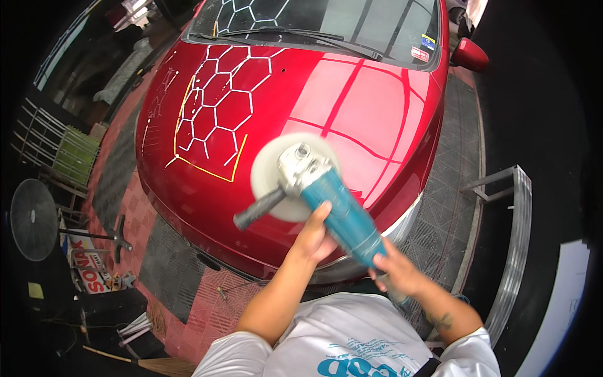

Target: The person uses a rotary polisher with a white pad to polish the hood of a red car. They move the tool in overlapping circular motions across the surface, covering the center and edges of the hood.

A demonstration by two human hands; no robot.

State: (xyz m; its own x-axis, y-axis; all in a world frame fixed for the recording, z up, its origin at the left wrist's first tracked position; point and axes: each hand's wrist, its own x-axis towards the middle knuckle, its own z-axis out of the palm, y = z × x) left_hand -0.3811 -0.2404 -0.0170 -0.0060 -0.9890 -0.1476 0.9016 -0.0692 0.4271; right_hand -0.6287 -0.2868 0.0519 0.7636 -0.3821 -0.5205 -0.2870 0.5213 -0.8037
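Note:
A teal polishing machine with a silver gear head hangs over the front of a glossy red car hood. Its round white pad looks blurred, and whether it touches the paint I cannot tell. A black side handle juts out to the left with no hand on it. My left hand is closed around the body from the left side, thumb on top. Farther back, my right hand grips the rear end near the cord.
The windshield and wipers lie beyond the hood; a side mirror sticks out right. A metal frame stands at right. Left are a round dark disc on a stand, a rack and a broom on tiled floor.

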